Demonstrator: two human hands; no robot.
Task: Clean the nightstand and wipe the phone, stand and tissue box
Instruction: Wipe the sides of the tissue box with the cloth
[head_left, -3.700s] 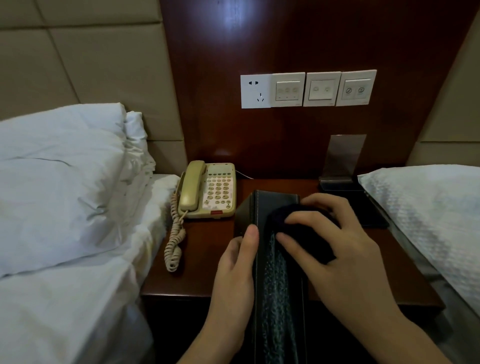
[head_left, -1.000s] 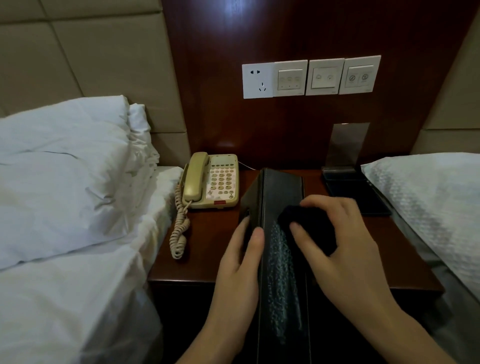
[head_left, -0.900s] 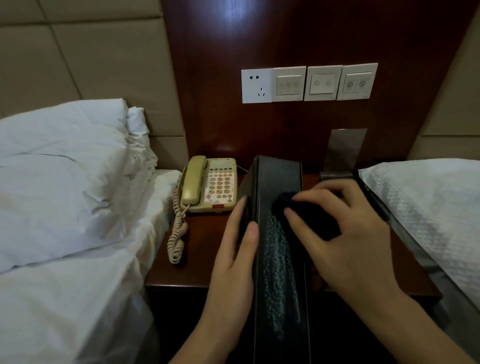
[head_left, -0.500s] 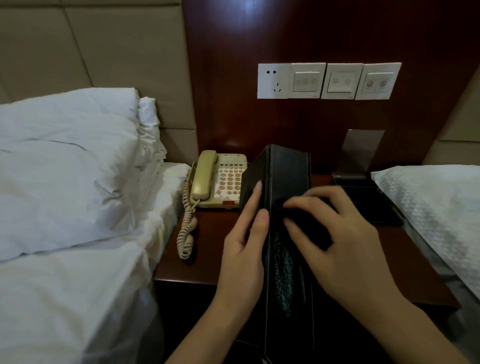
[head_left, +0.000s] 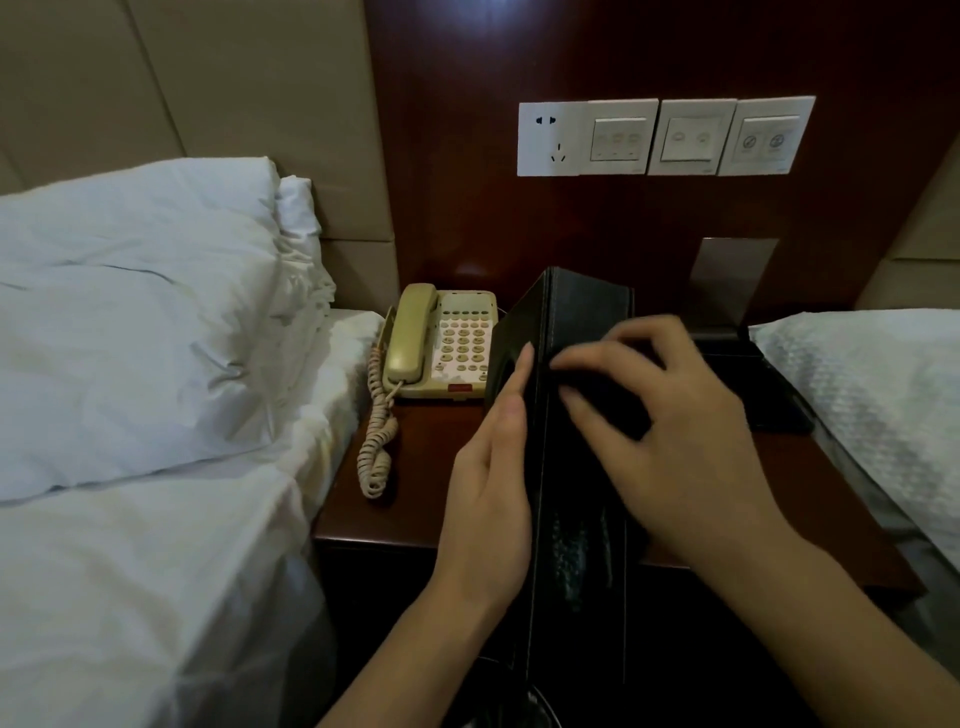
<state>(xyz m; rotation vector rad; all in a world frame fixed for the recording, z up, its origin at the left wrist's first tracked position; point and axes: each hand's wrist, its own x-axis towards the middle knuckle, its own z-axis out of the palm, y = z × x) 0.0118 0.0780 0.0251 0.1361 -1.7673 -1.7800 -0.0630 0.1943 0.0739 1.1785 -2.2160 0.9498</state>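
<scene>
Both hands work the tissue box (head_left: 582, 312): flat left hand (head_left: 493, 499) steadies it, right hand (head_left: 670, 436) grips a dark cloth (head_left: 602, 400)

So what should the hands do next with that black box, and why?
Probably slide the right hand and its dark cloth toward the near end of the black tissue box. The cloth sits on the far part of the top, while the left hand lies flat against the box's side, steadying it.

A black tissue box (head_left: 587, 322), beige phone (head_left: 441, 345), reddish-brown nightstand (head_left: 415, 467) and white pillows (head_left: 135, 312).
</scene>
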